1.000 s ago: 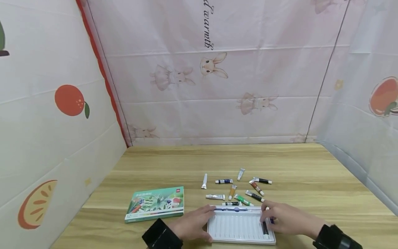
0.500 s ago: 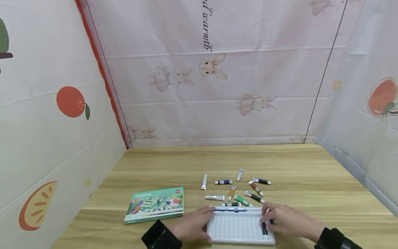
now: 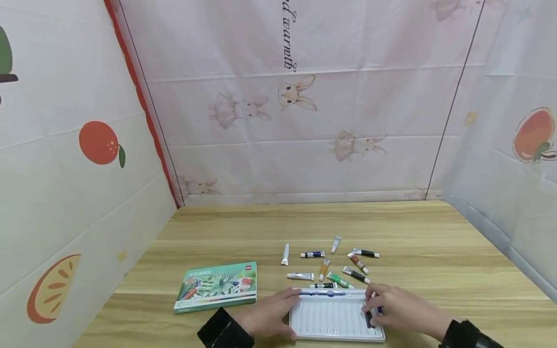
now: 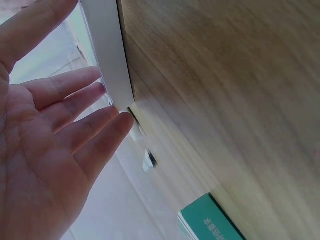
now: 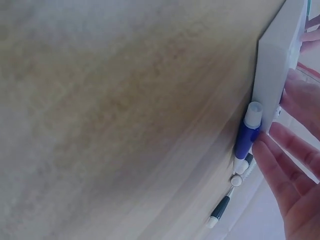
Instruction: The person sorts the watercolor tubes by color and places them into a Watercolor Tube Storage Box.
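A white ridged tray [image 3: 330, 316] lies at the table's near edge. My left hand [image 3: 290, 309] rests on its left rim with straight fingers; in the left wrist view the fingertips [image 4: 117, 120] touch the tray's edge [image 4: 107, 65]. My right hand [image 3: 370, 304] lies on the tray's right end, its fingers touching a black paint tube [image 3: 370, 320] in the last slot. In the right wrist view, a blue tube [image 5: 246, 137] lies against the tray's side [image 5: 277, 70], beside the fingers [image 5: 280, 160]. A blue-handled brush [image 3: 328, 292] lies along the tray's far rim.
Several small paint tubes [image 3: 335, 263] lie scattered just beyond the tray. A green flat box [image 3: 217, 286] sits to the left, also seen as the green box [image 4: 210, 222] in the left wrist view. Fabric walls enclose the wooden table [image 3: 304, 222] on three sides.
Almost nothing: both hands stay on the tray, and the right fingers have shifted only slightly over the black tube.
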`<act>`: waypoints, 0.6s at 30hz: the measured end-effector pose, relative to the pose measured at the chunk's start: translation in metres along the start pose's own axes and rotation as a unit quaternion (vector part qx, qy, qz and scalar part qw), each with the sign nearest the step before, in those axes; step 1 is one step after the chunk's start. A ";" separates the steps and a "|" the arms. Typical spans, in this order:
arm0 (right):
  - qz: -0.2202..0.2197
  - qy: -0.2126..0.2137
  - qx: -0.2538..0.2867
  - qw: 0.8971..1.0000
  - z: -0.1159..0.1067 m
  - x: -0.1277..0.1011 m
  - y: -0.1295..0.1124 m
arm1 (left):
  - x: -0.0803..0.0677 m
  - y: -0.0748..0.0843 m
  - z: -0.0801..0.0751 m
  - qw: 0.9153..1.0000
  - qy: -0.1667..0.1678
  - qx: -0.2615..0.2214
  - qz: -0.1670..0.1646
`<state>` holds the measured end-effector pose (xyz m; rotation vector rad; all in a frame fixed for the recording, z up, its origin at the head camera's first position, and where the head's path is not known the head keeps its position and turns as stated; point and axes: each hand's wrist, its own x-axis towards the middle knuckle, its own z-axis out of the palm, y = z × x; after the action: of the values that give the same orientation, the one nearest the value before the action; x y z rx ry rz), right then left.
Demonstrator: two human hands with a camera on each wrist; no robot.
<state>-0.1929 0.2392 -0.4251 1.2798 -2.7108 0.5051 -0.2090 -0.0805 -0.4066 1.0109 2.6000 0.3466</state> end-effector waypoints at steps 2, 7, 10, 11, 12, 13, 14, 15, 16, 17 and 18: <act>-0.007 0.007 -0.007 1.000 0.000 -0.001 0.000 | 0.000 -0.001 0.000 1.000 0.001 0.001 0.004; 0.031 -0.005 0.029 0.999 -0.005 -0.002 -0.001 | 0.000 -0.002 0.001 1.000 0.002 -0.002 0.009; 0.070 0.005 0.056 0.996 -0.014 -0.003 0.001 | 0.000 -0.002 0.001 1.000 -0.002 -0.010 0.002; 0.078 0.011 0.058 0.995 -0.017 -0.002 0.003 | 0.001 -0.001 0.002 1.000 -0.003 -0.011 0.000; 0.077 0.023 0.046 0.996 -0.020 -0.003 0.004 | 0.001 -0.001 0.002 1.000 -0.004 -0.013 -0.005; 0.080 0.028 0.035 0.996 -0.022 -0.002 0.006 | 0.001 -0.001 0.002 1.000 -0.005 -0.013 -0.008; 0.078 0.032 0.027 0.996 -0.023 -0.002 0.008 | 0.001 0.000 0.002 1.000 -0.005 -0.014 -0.012; 0.074 0.033 0.016 0.997 -0.024 -0.002 0.010 | 0.002 0.000 0.002 1.000 -0.005 -0.013 -0.014; 0.072 0.029 0.010 0.997 -0.024 -0.002 0.011 | 0.002 0.000 0.002 1.000 -0.005 -0.013 -0.017; 0.070 0.024 0.010 0.997 -0.022 -0.002 0.012 | 0.002 0.000 0.002 1.000 -0.005 -0.013 -0.018; 0.068 0.018 0.010 0.997 -0.021 -0.003 0.013 | 0.002 0.000 0.002 1.000 -0.006 -0.015 -0.020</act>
<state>-0.2020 0.2558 -0.4097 1.0832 -2.7824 0.5654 -0.2097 -0.0785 -0.4088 0.9471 2.5925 0.3661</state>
